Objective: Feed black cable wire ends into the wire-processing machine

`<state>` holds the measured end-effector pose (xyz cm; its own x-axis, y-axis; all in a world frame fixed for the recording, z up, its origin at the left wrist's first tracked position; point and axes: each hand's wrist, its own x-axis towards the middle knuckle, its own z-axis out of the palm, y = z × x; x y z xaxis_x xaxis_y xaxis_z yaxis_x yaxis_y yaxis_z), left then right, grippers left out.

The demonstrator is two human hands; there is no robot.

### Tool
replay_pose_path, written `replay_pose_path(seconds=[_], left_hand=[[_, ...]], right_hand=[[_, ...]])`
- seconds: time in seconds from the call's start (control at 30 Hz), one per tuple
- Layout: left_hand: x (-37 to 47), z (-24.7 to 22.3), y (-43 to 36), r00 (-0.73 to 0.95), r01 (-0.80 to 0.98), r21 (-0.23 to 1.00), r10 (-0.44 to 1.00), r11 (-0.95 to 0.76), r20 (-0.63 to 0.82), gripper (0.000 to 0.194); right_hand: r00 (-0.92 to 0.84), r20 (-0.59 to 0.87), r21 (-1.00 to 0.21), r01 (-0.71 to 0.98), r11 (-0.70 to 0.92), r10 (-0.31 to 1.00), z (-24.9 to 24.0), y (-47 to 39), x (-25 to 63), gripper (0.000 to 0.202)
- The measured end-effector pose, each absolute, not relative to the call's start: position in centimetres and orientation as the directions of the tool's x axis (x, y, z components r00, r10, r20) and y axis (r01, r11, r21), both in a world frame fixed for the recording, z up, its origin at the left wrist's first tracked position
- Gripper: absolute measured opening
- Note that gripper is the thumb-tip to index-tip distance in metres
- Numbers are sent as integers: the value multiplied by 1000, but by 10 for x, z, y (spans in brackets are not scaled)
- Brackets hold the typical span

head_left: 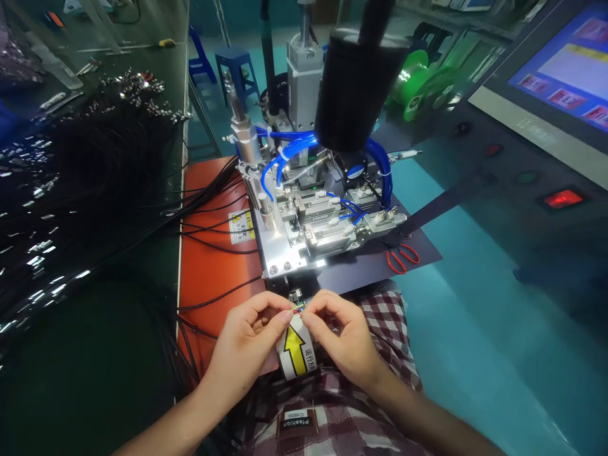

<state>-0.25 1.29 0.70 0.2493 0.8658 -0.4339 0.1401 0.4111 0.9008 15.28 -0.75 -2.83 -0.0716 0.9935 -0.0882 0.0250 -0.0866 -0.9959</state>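
Note:
Thin coloured wires (297, 309), green, yellow, red and blue among them, run between my two hands. My left hand (254, 326) pinches them from the left with thumb and forefinger. From the right, my right hand (339, 329) pinches the same small bundle, its fingertips close to the left ones. Just beyond the fingertips sits a small metal fixture (296, 294) at the front of the machine. Below the wires lies a white label with a yellow arrow (295, 351). Fingers hide the wire ends.
A metal machine (323, 221) with blue air tubes (297, 147) stands ahead. Black cables (213, 196) cross the orange board (204, 266) from a heap on the left. Red-handled scissors (403, 258) lie right. A black cylinder (358, 88) hangs overhead; a control screen (565, 76) stands right.

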Motion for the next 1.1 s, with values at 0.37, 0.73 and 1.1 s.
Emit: replay_pose_path(seconds=[0.37,0.73,1.1], left_hand=[[-2,7,13,276,120,889,846,441,-457,12],[-2,6,13,304,83,877,826,473,-475,16],[-7,7,15,397,138,717,625,684,-672,25]], right_hand=[[-180,-301,-884,-316,-345,937,-32,-4,152,21],[-210,-292,-859,-371,-353,933,-33,-3,154,20],[-474,-252,-869,-272,-412,844,-35,17,171,19]])
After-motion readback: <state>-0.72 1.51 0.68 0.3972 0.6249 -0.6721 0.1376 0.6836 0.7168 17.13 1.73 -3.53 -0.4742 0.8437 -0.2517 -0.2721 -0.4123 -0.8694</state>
